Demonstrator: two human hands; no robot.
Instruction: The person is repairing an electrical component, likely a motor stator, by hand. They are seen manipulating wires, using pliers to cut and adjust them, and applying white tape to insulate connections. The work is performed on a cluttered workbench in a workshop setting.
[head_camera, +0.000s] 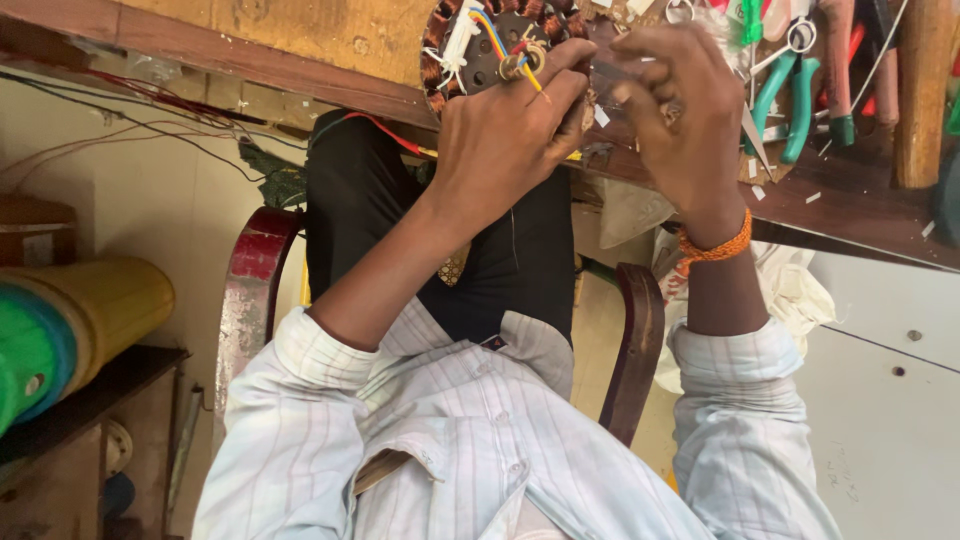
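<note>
A round motor stator (478, 42) with copper windings and a white tie lies on the edge of the wooden workbench (300, 50). Yellow, blue and red wires (497, 42) run from it. My left hand (505, 135) rests against the stator, its fingers pinched on the wire ends beside a small brass ring. My right hand (682, 115), with an orange thread band on the wrist, is curled just to the right. It grips what looks like a thin clear strip (622, 72) stretched toward the left hand; the strip is hard to make out.
Green-handled pliers (790, 100), scissors and a wooden tool handle (925, 90) lie on the bench at the right. Below are my black trousers, the chair's dark red arms (252, 285), yellow and green rolls (80, 315) on a left shelf, and a white cabinet (890, 400).
</note>
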